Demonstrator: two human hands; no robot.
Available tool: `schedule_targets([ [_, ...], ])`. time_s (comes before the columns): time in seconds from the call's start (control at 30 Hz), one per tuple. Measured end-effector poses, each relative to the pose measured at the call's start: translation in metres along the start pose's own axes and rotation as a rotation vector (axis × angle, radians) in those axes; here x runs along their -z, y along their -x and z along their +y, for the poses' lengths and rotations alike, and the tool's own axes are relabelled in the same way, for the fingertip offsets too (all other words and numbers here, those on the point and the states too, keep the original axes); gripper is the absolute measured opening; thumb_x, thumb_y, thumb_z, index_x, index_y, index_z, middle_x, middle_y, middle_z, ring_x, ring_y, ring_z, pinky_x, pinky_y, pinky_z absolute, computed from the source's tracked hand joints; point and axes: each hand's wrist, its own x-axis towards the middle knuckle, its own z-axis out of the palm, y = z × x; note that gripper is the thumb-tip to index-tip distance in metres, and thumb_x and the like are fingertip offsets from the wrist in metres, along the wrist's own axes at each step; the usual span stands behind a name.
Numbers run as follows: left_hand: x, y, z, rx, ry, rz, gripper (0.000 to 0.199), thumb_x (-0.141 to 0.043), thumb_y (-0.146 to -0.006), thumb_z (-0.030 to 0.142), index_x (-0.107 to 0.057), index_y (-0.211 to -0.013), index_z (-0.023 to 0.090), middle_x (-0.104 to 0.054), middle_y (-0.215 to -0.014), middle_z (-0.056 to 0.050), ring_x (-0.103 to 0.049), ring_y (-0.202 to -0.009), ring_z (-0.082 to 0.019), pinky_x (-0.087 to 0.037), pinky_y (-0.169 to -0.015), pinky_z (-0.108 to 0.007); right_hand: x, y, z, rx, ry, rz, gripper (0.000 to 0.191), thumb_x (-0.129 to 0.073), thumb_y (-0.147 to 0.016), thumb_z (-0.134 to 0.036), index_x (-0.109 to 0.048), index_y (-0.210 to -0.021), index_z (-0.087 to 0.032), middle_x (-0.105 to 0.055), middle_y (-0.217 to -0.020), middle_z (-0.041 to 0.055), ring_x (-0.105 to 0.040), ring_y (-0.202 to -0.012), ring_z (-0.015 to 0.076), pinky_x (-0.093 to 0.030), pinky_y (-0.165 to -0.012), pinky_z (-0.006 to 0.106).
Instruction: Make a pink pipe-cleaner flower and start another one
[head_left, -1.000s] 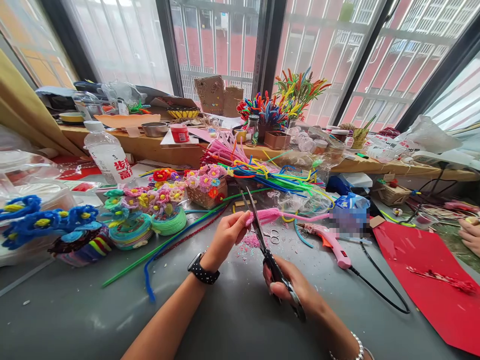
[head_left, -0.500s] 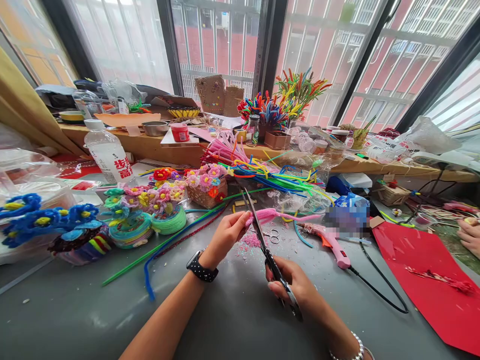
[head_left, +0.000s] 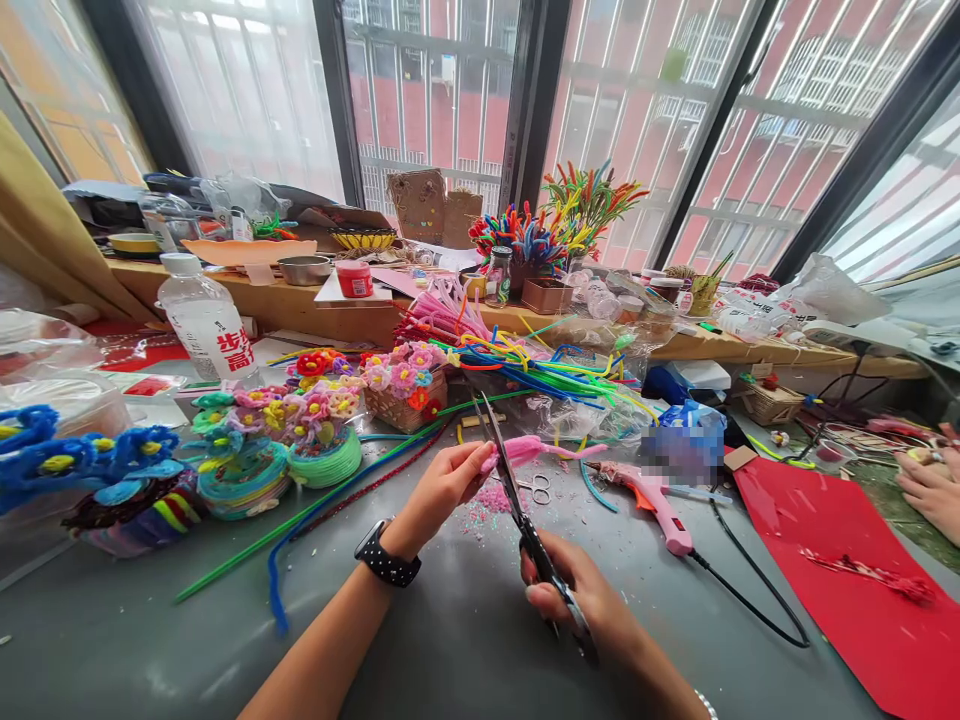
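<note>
My left hand (head_left: 452, 483), with a black watch on its wrist, pinches one end of a fuzzy pink pipe cleaner piece (head_left: 529, 449). The pink piece stretches to the right behind the scissor blades. In my right hand (head_left: 574, 580) is a pair of large black-handled scissors (head_left: 517, 500), pointing away from me with the blades a little apart. The blades cross close to my left fingertips. Below the pink piece lie pink fluff trimmings (head_left: 493, 497) and a small pair of silver scissors (head_left: 539, 489) on the grey table (head_left: 450, 640).
A pink glue gun (head_left: 654, 500) with a black cord lies right of my hands, by a red sheet (head_left: 832, 570). Pipe-cleaner flower pots (head_left: 326, 460) stand left, near a plastic bottle (head_left: 206, 325). Loose pipe cleaners (head_left: 555, 365) are heaped behind. Another person's hand (head_left: 930, 490) shows at far right.
The view has shifted slightly, so most things sit a little further left. My hands keep nearly the same pose around the pink piece and the scissors.
</note>
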Motion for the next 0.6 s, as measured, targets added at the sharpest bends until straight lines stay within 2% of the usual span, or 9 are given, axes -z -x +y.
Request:
schedule_targets([
  [0.33, -0.0017, 0.0001, 0.0001, 0.002, 0.029, 0.007, 0.036, -0.045, -0.074, 0.044, -0.031, -0.054, 0.017, -0.022, -0.049, 0.008, -0.018, -0.041, -0.003, -0.012, -0.039, -0.020, -0.0039, -0.0037, 0.0015, 0.016, 0.013, 0.042, 0.045, -0.051, -0.061, -0.060, -0.040, -0.064, -0.016, -0.037, -0.058, -0.0028, -0.033, -0.053, 0.0090, -0.027, -0.048, 0.021],
  [0.6, 0.0007, -0.0009, -0.0029, 0.006, -0.033, -0.029, 0.036, -0.044, -0.075, 0.045, -0.032, -0.055, 0.017, -0.022, -0.050, 0.007, -0.018, -0.043, -0.004, -0.012, -0.039, -0.020, 0.0023, -0.0024, 0.0065, 0.035, -0.059, -0.064, 0.050, -0.046, -0.062, -0.065, -0.042, -0.072, -0.016, -0.039, -0.061, -0.0018, -0.036, -0.055, 0.0100, -0.030, -0.050, 0.022],
])
